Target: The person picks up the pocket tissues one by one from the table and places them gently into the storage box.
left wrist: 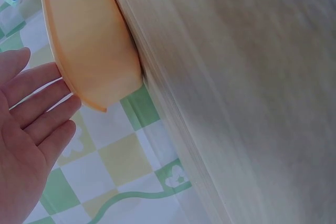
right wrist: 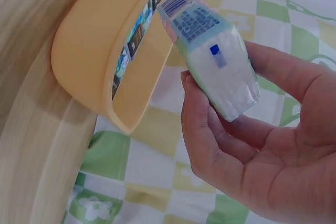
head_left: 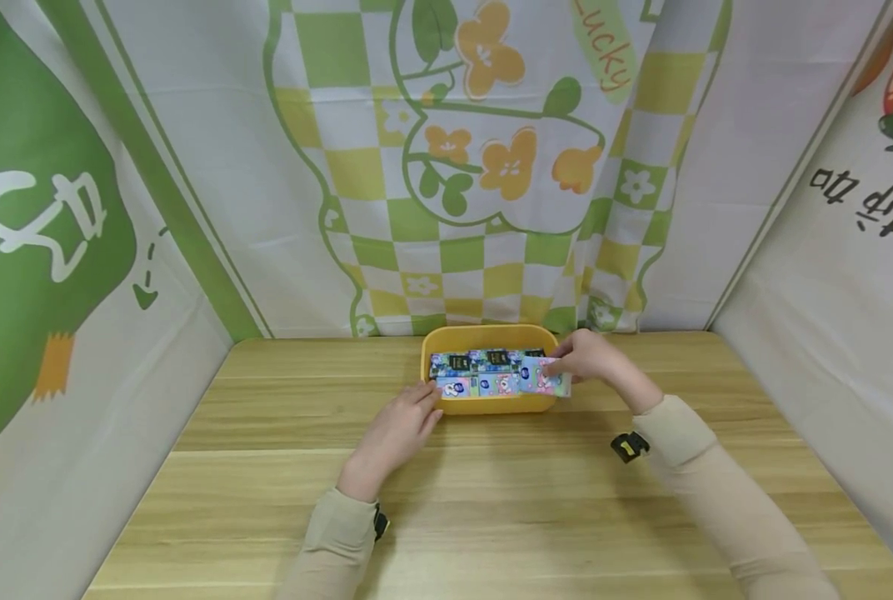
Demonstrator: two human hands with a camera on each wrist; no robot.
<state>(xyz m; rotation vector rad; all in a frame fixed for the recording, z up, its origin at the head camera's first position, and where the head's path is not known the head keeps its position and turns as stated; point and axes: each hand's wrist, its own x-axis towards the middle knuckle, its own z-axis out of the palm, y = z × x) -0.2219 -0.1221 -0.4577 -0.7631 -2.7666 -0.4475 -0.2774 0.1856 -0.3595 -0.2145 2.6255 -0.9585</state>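
My right hand (head_left: 595, 360) pinches a pastel pocket tissue pack (head_left: 542, 382) between thumb and fingers, at the right end of a yellow plastic basket (head_left: 491, 407). In the right wrist view the wrapped tissue pack (right wrist: 223, 69) shows its white end and a barcode, tilted beside the basket's rim. Fingers fairly straight, my left hand (head_left: 396, 427) touches the basket's left front rim. In the left wrist view nothing lies in the left palm (left wrist: 21, 156). Dark-blue packs (head_left: 459, 362) form the back row inside the basket; pastel packs (head_left: 497, 385) lie in front.
The basket stands on a wood-grain table (head_left: 491, 500), close to its back edge. Behind it hangs a green-and-yellow checkered curtain (head_left: 461, 255). Printed white cloth panels rise on both sides. A black wrist device (head_left: 630, 447) sits by the right sleeve.
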